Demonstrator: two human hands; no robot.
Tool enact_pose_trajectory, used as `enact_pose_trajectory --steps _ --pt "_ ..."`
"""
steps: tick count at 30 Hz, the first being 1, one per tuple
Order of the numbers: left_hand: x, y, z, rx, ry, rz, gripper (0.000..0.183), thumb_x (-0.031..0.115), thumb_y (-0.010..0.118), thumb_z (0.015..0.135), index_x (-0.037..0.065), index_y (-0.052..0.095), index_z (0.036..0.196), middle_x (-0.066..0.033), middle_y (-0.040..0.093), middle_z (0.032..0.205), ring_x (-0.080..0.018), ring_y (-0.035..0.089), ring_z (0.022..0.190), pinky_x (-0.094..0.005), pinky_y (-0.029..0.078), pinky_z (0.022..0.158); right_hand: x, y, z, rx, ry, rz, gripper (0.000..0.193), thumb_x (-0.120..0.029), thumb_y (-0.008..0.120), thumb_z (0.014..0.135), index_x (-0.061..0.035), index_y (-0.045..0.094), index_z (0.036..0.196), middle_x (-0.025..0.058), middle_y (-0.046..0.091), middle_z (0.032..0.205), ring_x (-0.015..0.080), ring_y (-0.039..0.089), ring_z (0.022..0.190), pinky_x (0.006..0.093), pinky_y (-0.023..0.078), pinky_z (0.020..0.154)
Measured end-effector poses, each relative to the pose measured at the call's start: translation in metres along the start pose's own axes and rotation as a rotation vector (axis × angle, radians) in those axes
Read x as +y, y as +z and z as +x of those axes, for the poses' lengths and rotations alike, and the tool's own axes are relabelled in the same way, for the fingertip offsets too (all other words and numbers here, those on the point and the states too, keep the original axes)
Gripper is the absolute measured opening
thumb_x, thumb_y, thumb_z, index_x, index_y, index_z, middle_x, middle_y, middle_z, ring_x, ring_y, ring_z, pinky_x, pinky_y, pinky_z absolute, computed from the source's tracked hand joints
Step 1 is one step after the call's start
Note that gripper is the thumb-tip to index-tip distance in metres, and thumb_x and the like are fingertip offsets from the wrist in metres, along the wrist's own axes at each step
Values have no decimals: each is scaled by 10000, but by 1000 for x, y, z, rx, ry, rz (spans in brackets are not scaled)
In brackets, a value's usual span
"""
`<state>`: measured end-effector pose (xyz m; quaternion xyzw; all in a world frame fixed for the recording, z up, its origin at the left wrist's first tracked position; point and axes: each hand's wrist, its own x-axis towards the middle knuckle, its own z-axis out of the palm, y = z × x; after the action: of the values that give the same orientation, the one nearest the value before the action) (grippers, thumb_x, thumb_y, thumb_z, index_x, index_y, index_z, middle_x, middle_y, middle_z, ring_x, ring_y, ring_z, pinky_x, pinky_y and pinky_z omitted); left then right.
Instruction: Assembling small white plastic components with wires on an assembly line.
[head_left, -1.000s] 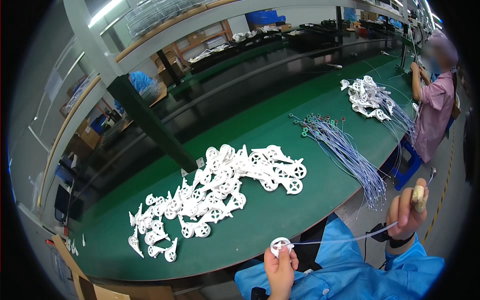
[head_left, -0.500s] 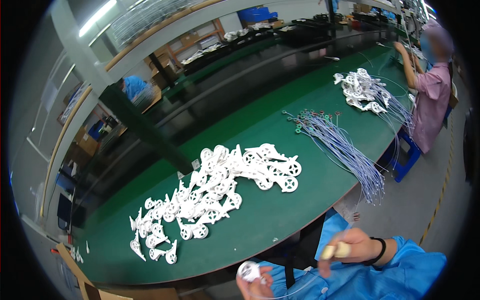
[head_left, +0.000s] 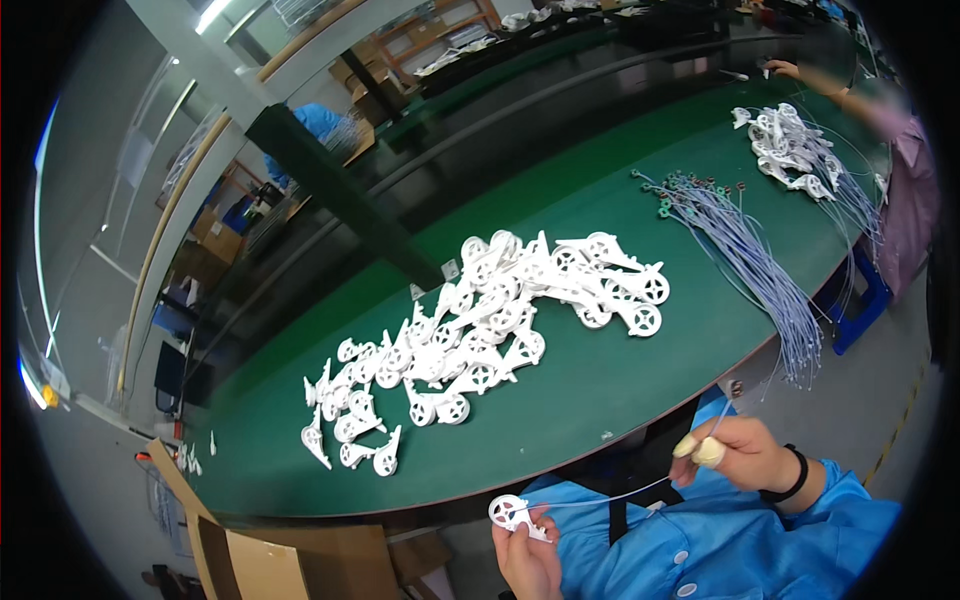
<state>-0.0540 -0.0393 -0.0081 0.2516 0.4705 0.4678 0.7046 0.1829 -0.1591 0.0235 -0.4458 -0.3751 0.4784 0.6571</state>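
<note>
My left hand [head_left: 528, 562] pinches a white plastic part with a spoked round wheel [head_left: 508, 511] and a short arm, just off the table's near edge. A thin pale cable [head_left: 610, 497] runs from this part across to my right hand [head_left: 742, 455]. The right fingers are closed on the cable, with pale yellow covers on the thumb and a finger. Above that fist sticks out the cable's end with a small brownish piece [head_left: 735, 389]. Whether the cable is fixed in the wheel is too small to tell.
On the green table [head_left: 580, 415] lies a heap of white wheel parts [head_left: 480, 325]. Right of it is a bundle of pale cables [head_left: 755, 265], then a second pile of white parts [head_left: 795, 150] beside a co-worker's arm [head_left: 850, 95]. A cardboard box [head_left: 270, 560] stands at lower left.
The view has swung, so the table appears shifted right and up. The white part in my left hand is turned to show its spokes, and the cable is now drawn straighter between my hands.
</note>
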Motion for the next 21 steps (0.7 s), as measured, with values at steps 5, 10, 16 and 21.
enact_pose_trajectory --steps 5,10,16,21 --pt "2 11 0 -43 3 6 324 24 416 907 20 421 1231 -106 551 1021 -173 530 820 -264 440 676 -3 -6 1 40 43 -107 210 -59 452 948 56 561 1086 142 647 930 179 648 837 288 538 741" --pt "-15 5 -17 -363 155 563 233 94 435 946 23 493 1160 16 534 832 -58 445 645 -184 366 591 19 14 9 -205 224 52 294 -169 446 975 30 528 1176 88 609 1054 141 596 973 273 493 836" --pt "-19 14 -28 -475 25 540 184 168 436 973 22 547 992 5 523 749 -55 454 637 -192 355 569 52 16 22 67 314 403 227 -98 469 959 0 515 1159 138 609 994 96 505 692 205 416 610" --pt "-23 16 -23 -374 -52 409 212 181 419 978 36 517 860 -3 482 667 -71 436 589 -207 350 547 50 0 25 224 112 633 261 -42 483 938 -15 486 1197 190 609 1002 134 512 677 224 413 592"
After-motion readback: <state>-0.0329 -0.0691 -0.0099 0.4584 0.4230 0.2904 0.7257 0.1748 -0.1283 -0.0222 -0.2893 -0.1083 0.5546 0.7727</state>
